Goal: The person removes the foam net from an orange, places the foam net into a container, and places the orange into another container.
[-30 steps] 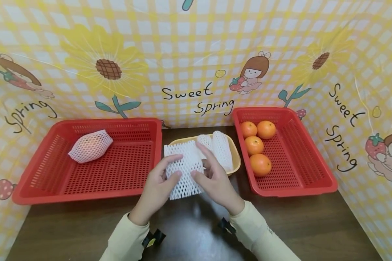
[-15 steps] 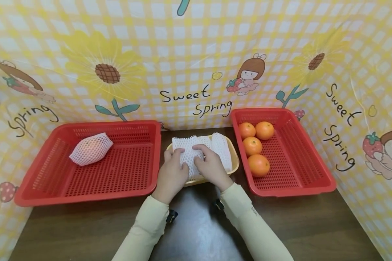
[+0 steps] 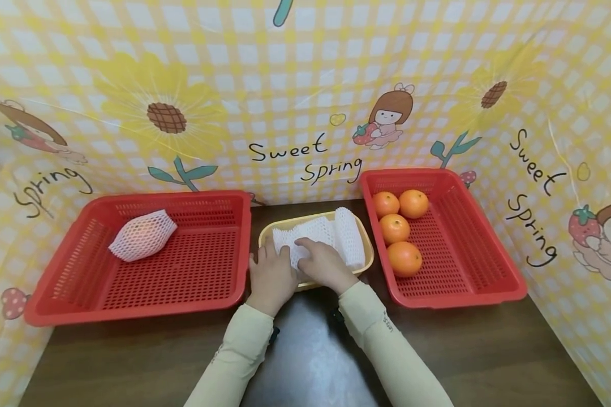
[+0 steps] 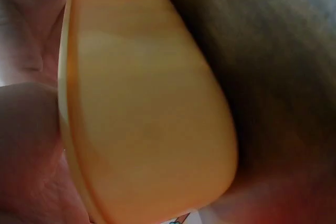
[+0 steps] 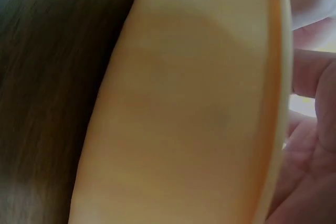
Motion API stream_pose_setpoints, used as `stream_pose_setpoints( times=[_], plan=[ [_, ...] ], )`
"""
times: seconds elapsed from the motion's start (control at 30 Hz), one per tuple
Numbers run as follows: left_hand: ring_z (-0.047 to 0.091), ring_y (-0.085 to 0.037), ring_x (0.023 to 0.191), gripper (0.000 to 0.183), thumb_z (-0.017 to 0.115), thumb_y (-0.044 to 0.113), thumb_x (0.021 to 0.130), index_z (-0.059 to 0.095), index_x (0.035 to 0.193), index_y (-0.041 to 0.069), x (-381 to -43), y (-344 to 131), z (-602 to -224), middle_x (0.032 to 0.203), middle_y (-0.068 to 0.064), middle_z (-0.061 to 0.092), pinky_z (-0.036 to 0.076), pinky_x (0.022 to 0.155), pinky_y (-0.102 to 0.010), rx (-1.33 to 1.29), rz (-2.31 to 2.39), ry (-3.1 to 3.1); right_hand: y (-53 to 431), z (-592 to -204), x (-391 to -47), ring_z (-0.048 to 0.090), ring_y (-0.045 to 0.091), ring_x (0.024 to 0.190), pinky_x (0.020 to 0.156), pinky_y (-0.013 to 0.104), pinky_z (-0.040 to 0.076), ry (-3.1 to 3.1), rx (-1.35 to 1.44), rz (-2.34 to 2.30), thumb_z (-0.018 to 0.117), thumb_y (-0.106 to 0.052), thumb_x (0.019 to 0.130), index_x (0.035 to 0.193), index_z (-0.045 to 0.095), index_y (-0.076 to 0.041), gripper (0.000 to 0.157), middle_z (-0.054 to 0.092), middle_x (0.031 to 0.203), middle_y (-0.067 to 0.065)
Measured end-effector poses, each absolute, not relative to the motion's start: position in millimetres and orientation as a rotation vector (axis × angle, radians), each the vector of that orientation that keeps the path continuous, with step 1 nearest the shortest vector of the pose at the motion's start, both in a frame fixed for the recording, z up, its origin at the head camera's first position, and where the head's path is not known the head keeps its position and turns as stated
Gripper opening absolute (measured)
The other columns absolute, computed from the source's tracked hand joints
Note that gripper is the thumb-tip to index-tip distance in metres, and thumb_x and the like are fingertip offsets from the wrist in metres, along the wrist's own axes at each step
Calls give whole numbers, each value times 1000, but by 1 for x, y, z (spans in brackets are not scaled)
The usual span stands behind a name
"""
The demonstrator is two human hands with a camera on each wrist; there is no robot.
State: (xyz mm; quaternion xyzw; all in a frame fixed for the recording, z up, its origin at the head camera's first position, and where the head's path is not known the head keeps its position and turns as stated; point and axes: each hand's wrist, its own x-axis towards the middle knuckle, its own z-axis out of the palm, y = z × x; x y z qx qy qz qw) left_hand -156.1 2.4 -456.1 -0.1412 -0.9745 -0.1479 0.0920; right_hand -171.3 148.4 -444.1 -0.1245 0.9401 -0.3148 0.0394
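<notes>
In the head view, a white foam net sleeve (image 3: pixel 287 240) lies in the small yellow basket (image 3: pixel 266 229). My left hand (image 3: pixel 273 277) rests over the basket's front left rim, its fingers spread and touching the sleeve's near left part. From the right, my right hand (image 3: pixel 326 264) reaches over the front rim; its index finger lies on the net, with the thumb apart from it. The hands hide the sleeve's near end. Another foam net sleeve (image 3: pixel 350 237) lies at the basket's right side. Both wrist views are mostly filled by the basket's outer wall (image 4: pixel 147 87).
A large red basket (image 3: pixel 178 312) on the left holds one fruit in a foam net (image 3: pixel 142 234). The red basket (image 3: pixel 458 298) on the right holds several bare oranges (image 3: pixel 404 259). Patterned cloth (image 3: pixel 285 85) rises behind the brown table (image 3: pixel 132 362).
Both hands have moved forward and down, bringing the foam net sleeve from in front of the yellow basket into it. The left hand's fingers have spread; the right hand has shifted slightly left.
</notes>
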Motion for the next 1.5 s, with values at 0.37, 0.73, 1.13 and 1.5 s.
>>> stream_pose_setpoints(
  times=[0.37, 0.73, 1.13, 1.5],
  plan=[
    [24, -50, 144, 31, 68, 15, 86, 71, 110, -6, -162, -2, -451, 130, -29, 59, 26, 103, -73, -467, -290, -3023, 148, -444, -178, 64, 33, 101, 89, 46, 50, 2874, -425, -688, 71, -14, 91, 145, 56, -9, 57, 70, 106, 19],
    [24, -48, 145, 41, 64, 18, 92, 65, 126, -7, -162, -2, -449, 139, -29, 53, 22, 111, -66, -544, -291, -3031, 143, -439, -167, 63, 34, 95, 81, 47, 52, 2967, -394, -552, 67, -24, 96, 146, 57, -15, 52, 68, 105, 19],
    [30, -43, 144, 55, 63, 3, 94, 46, 144, -12, -127, -44, -369, 154, -31, 33, 26, 114, -57, -1025, -565, -2815, 138, -410, -136, 64, 36, 73, 65, 50, 55, 3167, -413, -656, 68, -24, 97, 140, 61, -14, 45, 58, 115, 25],
    [53, -41, 124, 49, 54, -4, 93, 52, 142, -5, -174, -160, -326, 136, -26, 56, 42, 101, -60, -885, -442, -3162, 139, -392, -121, 66, 35, 101, 87, 51, 53, 3074, -442, -869, 66, -28, 97, 136, 65, -13, 42, 60, 126, 20]
  ],
)
